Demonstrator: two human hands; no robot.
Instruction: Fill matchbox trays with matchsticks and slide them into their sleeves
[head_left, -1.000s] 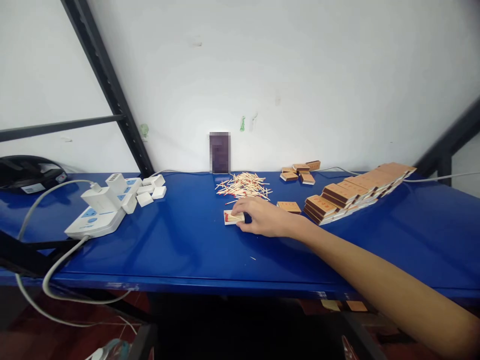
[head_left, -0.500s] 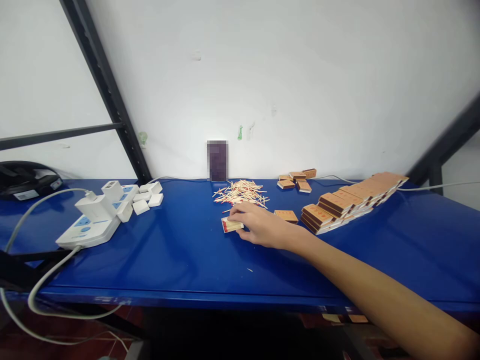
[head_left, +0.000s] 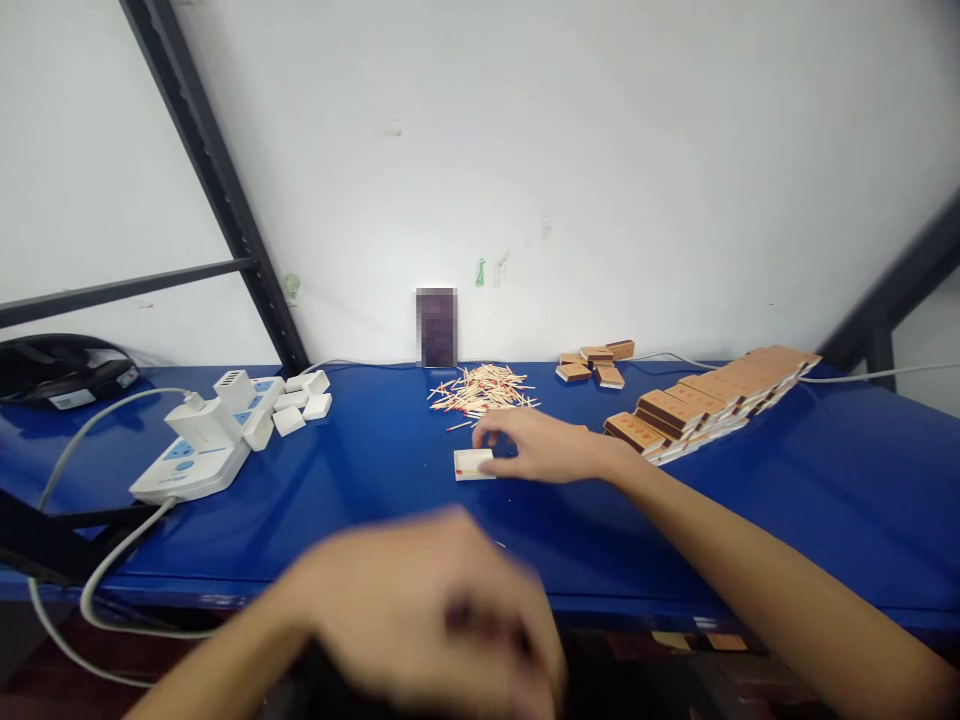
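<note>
A small white matchbox tray [head_left: 471, 463] lies on the blue table, and one red-headed match shows along its near side. My right hand [head_left: 529, 446] is at its right end, thumb against the edge and fingers curled over. Low in front, my left hand [head_left: 427, 610] is smeared by motion, its fingers bent. Whether anything is in it cannot be made out. Just beyond the right hand spreads a heap of loose matches [head_left: 487, 388], with a single match [head_left: 458, 427] apart from it.
Stacked brown matchboxes [head_left: 705, 400] run along the right side. Several more boxes [head_left: 596, 362] sit at the back. On the left are a power strip [head_left: 180, 465] with plugs and cables, several white trays [head_left: 304, 395], and a black object [head_left: 67, 370].
My left hand has come into view from below. The tray, earlier full of matches, now shows only one. The right hand has shifted slightly rightward with its grip at the tray's right end.
</note>
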